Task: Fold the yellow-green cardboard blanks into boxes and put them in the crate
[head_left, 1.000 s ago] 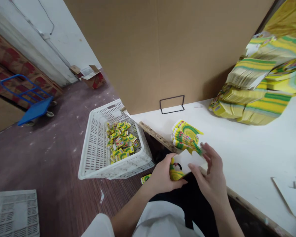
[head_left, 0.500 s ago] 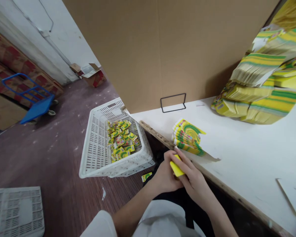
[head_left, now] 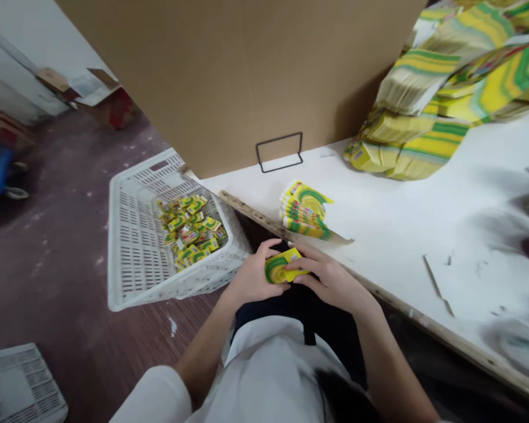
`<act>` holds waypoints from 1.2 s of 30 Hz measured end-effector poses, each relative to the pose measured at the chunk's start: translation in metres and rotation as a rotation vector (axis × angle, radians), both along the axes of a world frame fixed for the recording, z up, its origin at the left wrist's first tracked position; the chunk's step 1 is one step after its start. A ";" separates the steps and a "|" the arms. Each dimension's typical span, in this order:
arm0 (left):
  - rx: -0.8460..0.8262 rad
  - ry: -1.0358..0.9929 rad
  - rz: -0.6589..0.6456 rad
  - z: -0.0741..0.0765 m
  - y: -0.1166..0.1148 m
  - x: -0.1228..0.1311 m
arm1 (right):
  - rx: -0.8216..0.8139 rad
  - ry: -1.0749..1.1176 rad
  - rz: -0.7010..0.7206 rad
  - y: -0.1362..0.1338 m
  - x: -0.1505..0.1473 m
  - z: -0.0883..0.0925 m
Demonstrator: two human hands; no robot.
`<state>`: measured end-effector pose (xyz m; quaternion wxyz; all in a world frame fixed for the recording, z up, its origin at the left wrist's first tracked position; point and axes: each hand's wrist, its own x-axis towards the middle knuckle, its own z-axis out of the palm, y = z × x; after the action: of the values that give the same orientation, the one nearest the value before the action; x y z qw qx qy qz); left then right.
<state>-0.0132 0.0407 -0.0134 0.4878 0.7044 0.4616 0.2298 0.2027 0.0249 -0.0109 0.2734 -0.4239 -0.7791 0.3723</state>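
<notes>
The left hand (head_left: pixel 255 276) is grasping a box (head_left: pixel 277 269), its fingers bending around the left end, some above and the thumb below. The right hand (head_left: pixel 335 281) is holding the other end, its fingers closing on the yellow part there. The box, yellow and green, is sitting between the two hands, above the person's dark lap and just beside the edge of the counter (head_left: pixel 379 226).

On the counter, near the right hand, flat cartons (head_left: pixel 306 208) are lying in an overlapping fan. A wire bracket (head_left: pixel 278 139) is standing beyond them, against a tall cardboard sheet (head_left: pixel 229 88). Farther right, a pile (head_left: pixel 414 129) of bundled cartons is leaning in uneven layers. Something at the right edge of the view is blurring too much to tell.

To the left of the hands, a white crate (head_left: pixel 132 241) is holding many small packs (head_left: pixel 194 229) in matching colours, jumbled together. A second crate (head_left: pixel 22 385) is resting on the floor (head_left: pixel 79 264) at lower left, and an open carton (head_left: pixel 110 108) is standing by the wall.
</notes>
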 end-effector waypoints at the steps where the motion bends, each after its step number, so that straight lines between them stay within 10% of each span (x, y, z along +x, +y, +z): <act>1: 0.006 0.006 -0.029 0.002 0.001 0.000 | -0.004 0.001 0.016 0.000 0.000 0.003; 5: 0.073 -0.091 0.031 0.000 0.002 0.005 | 0.062 0.080 -0.112 -0.002 -0.009 0.006; 11: 0.230 -1.011 0.836 -0.014 0.023 -0.012 | 0.214 0.116 -0.717 0.024 0.005 0.002; 14: -0.005 -1.065 1.016 -0.023 0.030 -0.018 | 0.203 -0.159 -0.923 0.049 0.018 -0.003; 24: -0.273 -0.973 0.717 -0.044 0.019 0.017 | 0.199 -0.180 -0.872 0.063 0.006 -0.006; 31: -0.132 -1.117 0.574 -0.013 0.018 0.044 | -0.112 0.289 -0.288 0.015 -0.029 0.002; 36: -0.025 -1.192 0.681 0.006 0.022 0.052 | -0.133 0.462 -0.232 -0.006 -0.053 -0.001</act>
<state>0.0385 0.0630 -0.0079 0.5672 0.2677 0.3125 0.7134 0.1502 0.0193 -0.0116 0.4565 -0.4311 -0.6160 0.4757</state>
